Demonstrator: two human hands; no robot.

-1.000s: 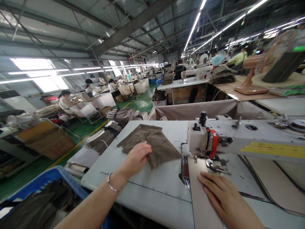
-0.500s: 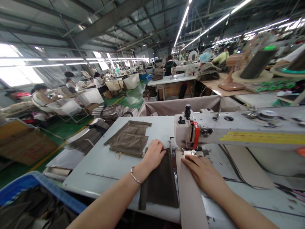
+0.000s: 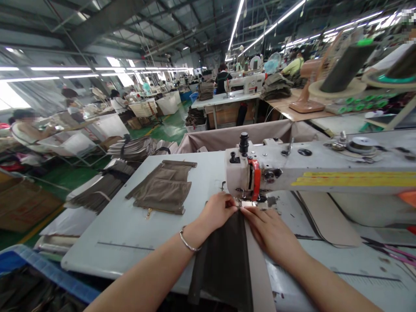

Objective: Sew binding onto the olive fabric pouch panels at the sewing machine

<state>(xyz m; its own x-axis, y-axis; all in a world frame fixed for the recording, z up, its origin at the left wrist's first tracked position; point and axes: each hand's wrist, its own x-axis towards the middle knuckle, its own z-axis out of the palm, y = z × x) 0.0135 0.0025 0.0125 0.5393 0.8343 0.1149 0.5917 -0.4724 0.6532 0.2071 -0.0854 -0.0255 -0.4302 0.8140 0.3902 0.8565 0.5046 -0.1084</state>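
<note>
The top edge of a dark olive fabric panel (image 3: 227,260) is pinched by my left hand (image 3: 217,212), close to the needle area of a white sewing machine (image 3: 236,171). My right hand (image 3: 271,227) lies with fingers stretched over a long beige strip (image 3: 261,268), its fingertips meeting my left fingers at the panel's corner. The panel overlaps the strip's left side. My fingers hide the exact edge where the two layers meet. A presser foot (image 3: 248,203) shows just beyond my fingertips.
On the left of the white table (image 3: 107,229) lies a stitched olive fabric piece (image 3: 165,186) with a small gold zipper pull. Pink-handled scissors (image 3: 390,251) and beige pieces (image 3: 331,221) lie right. A blue crate (image 3: 48,264) stands lower left; people work beyond.
My left hand has moved right toward the needle area, bringing the dark panel over the beige strip. My right fingertips now touch the panel's corner. The view has shifted slightly right.
</note>
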